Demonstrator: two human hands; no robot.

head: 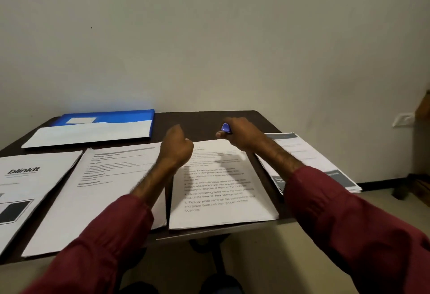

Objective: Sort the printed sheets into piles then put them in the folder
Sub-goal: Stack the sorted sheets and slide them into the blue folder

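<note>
Several piles of printed sheets lie on a dark table point(204, 119): a "blinkit" pile point(28, 177) at the left, a text pile point(100, 189) beside it, a numbered-list pile point(218, 196) in the middle, and a grey-banded pile point(304, 154) at the right edge. A blue folder point(130, 116) lies at the back left with white sheets point(88, 133) on it. My left hand point(176, 147) hovers with curled fingers over the gap between the middle piles, holding nothing visible. My right hand point(239, 134) grips a small blue object point(225, 128) above the list pile's top edge.
A plain wall stands right behind the table. The grey-banded pile overhangs the table's right edge. On the floor at the far right are brown wooden furniture point(421, 191) and a wall socket point(403, 119). The table's dark base point(214, 247) shows below the front edge.
</note>
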